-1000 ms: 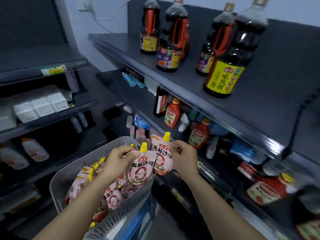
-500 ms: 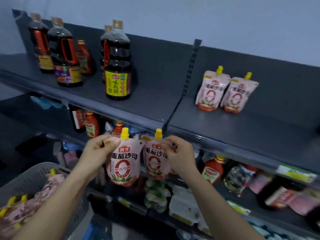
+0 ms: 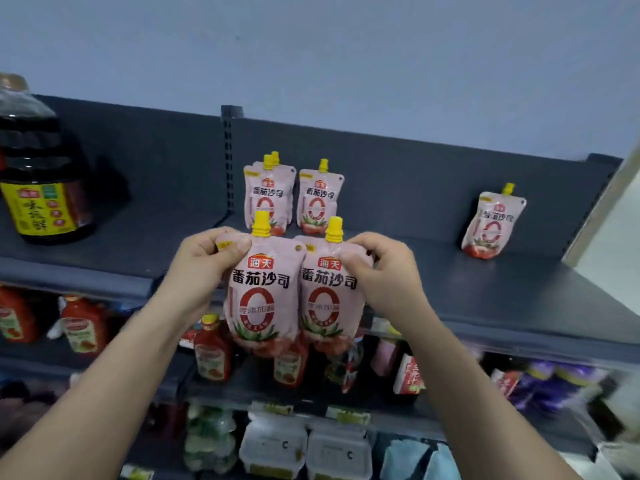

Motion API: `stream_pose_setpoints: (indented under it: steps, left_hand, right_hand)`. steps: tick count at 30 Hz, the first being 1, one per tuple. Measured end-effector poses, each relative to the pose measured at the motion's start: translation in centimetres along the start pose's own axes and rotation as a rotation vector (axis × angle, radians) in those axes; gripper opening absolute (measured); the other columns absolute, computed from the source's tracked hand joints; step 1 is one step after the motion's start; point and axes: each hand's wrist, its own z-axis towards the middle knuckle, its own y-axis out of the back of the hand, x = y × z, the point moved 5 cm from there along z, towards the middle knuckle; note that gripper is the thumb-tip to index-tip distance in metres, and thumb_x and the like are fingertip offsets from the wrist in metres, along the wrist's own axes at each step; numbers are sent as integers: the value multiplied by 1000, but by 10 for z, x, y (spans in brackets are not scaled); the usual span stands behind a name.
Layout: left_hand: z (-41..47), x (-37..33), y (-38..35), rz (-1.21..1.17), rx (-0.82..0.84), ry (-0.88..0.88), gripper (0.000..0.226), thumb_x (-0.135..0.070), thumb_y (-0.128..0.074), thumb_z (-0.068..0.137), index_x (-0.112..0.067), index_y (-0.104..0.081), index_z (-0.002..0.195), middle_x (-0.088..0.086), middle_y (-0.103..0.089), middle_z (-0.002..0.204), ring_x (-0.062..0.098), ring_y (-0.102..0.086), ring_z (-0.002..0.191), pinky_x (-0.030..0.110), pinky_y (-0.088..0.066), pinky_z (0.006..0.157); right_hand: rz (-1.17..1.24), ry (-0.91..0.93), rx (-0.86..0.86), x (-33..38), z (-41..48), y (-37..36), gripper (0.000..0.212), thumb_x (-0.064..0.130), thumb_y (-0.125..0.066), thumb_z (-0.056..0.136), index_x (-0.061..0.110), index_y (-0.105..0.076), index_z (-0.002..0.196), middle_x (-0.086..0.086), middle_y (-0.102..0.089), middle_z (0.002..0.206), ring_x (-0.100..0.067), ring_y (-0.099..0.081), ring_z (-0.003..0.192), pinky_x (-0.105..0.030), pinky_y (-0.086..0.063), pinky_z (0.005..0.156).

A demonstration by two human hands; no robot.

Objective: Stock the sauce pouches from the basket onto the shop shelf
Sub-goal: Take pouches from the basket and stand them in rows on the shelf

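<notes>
Dark-grey top shelf (image 3: 485, 296) carries stocked tomato sauce pouches (image 3: 318, 199) at the back. Before its edge, the left grip (image 3: 204, 268) pinches the left pouch (image 3: 263, 296) and the right grip (image 3: 384, 275) the right pouch (image 3: 329, 299), each by a top corner. Probably light, soft, slick: hold the stiffer top seam.

Rear pouch (image 3: 275, 156) mostly behind front pouch (image 3: 267, 197)
</notes>
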Motion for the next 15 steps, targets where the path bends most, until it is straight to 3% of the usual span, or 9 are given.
stream_pose_setpoints:
  steps: [5,9,15]
  left_hand:
    - [44,-17,-66,-54,73,-31,14,-5,-56,90,-11,-66,82,-5,-72,63,5,-67,57,16,-51,51]
    - [87,-14,-106,-56,121,-1,17,-10,-56,93,-12,-63,77,-4,-71,59,5,-65,50,16,-46,43]
    - [151,7,-155,-57,145,-1,13,-8,-58,92,-11,-67,83,-1,-71,65,10,-66,57,20,-51,49]
  right_hand:
    - [26,-88,-118,-31,34,59,15,16,-63,83,26,-69,74,12,-66,71,-10,-60,73,-27,-44,65]
    - [-8,-115,-166,-54,66,93,13,13,-64,86,22,-69,77,11,-68,74,-5,-62,71,-24,-46,63]
    - [-41,-183,-188,-102,114,112,23,11,-66,85,29,-67,71,5,-71,78,-17,-68,80,-39,-58,75]
